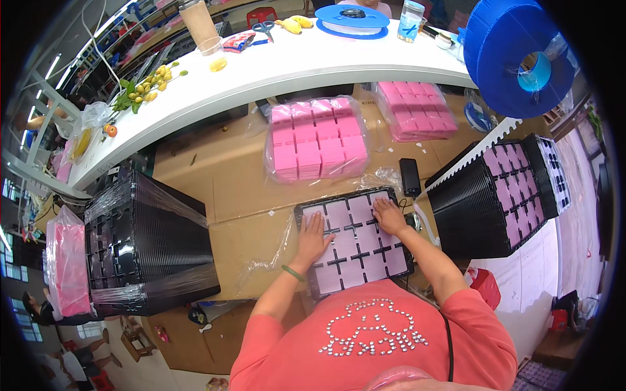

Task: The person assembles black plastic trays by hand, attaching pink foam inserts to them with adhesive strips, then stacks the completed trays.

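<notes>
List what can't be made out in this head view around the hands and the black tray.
- Black tray: near edge hidden by the person's red shirt.
- Pink squares under the left hand and right hand: covered by palms and fingers.
- Wrapped stack of black trays: count blurred by plastic film.
- Small black device: too small to identify.

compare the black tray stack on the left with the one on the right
The left stack is wrapped in clear film; the right stack is unwrapped. The left stack's top pockets look empty and dark, while the right stack's top tray holds pink squares. The left stack stands away from both hands; the right stack is nearer the right hand. Both are tall piles of black compartment trays, seen tilted.
</notes>
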The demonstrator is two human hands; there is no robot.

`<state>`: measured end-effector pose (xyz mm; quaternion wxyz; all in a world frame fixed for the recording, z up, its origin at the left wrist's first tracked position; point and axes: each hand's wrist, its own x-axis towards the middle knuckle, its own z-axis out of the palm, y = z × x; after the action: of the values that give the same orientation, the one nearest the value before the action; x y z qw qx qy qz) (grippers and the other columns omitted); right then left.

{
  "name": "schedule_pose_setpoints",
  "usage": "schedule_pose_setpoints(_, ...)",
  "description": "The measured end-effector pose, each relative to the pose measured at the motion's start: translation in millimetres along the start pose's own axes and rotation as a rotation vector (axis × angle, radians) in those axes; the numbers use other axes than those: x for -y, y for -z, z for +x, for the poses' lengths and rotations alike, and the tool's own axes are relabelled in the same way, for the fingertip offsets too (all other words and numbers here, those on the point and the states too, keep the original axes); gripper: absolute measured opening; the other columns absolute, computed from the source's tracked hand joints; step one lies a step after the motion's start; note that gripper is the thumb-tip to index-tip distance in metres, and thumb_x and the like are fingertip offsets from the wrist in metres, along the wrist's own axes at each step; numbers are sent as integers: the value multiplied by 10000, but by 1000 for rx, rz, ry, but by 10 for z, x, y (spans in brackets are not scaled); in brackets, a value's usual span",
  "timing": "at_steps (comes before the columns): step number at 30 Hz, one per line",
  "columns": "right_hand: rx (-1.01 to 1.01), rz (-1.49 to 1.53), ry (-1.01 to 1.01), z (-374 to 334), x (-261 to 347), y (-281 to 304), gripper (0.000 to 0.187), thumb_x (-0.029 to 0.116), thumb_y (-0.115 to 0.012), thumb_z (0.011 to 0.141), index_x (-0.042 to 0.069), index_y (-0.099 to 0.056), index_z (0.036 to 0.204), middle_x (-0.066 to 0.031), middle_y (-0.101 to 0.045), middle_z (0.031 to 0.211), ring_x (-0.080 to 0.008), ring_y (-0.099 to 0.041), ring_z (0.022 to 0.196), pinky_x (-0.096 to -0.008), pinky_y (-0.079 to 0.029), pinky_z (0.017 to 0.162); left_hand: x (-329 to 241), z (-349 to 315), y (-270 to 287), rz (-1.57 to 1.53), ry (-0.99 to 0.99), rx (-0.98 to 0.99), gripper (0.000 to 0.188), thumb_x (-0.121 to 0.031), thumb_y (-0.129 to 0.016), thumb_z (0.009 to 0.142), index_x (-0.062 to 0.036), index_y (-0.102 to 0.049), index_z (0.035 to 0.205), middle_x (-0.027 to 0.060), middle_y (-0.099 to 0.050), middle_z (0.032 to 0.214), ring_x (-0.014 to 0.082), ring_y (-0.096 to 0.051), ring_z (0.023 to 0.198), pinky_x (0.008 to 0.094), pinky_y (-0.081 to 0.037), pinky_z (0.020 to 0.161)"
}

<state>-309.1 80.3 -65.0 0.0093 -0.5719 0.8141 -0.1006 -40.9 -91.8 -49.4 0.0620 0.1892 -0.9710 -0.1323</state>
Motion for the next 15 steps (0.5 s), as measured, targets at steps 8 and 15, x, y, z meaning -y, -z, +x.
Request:
schedule_pose_setpoints(8,173,14,-68,38,0,38,405,190,-469,944,59,-538,1322,-124,-499,1440,-320,-438,1351,-518,-271,1153,22,-30,-37,20,-20,-83,677,-466,-459,982,74,-452,1390,227,-412,1485,310,-353,1414,530,-128,1197)
schedule_pose_setpoints(15,171,83,-200,-119,108,385,460,296,-489,975,57,-519,1367,-156,-501,1432,-331,-377,1396,-496,-242,1168,-101,-166,135,12,14,-86,676,-424,-513,958,30,-391,1444,230,-322,1540,340,-279,1449,545,-111,1196)
